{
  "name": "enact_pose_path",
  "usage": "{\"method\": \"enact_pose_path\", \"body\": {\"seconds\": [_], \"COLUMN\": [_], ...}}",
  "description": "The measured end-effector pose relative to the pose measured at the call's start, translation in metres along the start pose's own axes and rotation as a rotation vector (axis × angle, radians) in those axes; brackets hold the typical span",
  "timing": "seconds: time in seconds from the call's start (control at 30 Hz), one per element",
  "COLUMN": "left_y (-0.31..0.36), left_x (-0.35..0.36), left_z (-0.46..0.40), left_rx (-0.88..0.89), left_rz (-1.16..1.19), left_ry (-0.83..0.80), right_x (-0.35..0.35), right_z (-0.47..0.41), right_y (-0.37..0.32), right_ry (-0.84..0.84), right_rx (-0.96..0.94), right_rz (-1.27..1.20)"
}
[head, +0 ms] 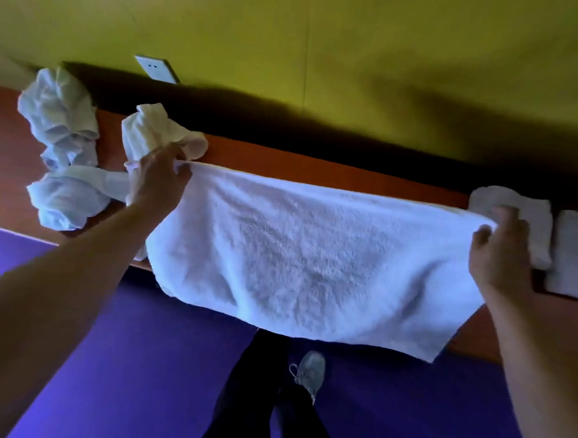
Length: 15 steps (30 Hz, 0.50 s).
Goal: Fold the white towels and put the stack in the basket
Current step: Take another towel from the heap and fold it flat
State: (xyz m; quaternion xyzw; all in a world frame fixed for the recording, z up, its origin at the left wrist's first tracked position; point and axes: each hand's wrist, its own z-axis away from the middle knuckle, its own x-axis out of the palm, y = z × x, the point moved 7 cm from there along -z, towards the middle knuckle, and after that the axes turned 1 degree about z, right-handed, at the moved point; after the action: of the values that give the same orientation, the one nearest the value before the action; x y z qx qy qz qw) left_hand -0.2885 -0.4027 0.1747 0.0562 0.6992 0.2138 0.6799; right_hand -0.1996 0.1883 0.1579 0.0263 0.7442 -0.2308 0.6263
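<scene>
Towel (312,253): spread over shelf (284,163) edge.
Left hand (159,182): pinching towel's left corner.
Right hand (500,246): gripping its right corner.

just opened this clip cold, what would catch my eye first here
A white towel stretched wide across the middle, pinched at its top corners by the left hand and right hand, its lower edge hanging past the table. Crumpled towels lie at the table's left end, folded towels at its right.
</scene>
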Motion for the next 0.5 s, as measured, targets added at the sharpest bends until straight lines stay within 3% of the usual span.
{"method": "enact_pose_path", "body": {"seconds": [0.2,0.5], "left_y": [-0.021,-0.016], "left_x": [0.107,0.161], "left_z": [-0.067,-0.133], "left_rx": [-0.086,-0.103], "left_rz": [-0.024,-0.038], "left_ry": [-0.189,-0.17], "right_x": [0.121,0.151], "right_z": [-0.033,-0.089], "right_y": [-0.034,0.007], "right_ry": [-0.327,-0.181], "right_rx": [-0.143,0.012], "right_rz": [0.186,0.219]}}
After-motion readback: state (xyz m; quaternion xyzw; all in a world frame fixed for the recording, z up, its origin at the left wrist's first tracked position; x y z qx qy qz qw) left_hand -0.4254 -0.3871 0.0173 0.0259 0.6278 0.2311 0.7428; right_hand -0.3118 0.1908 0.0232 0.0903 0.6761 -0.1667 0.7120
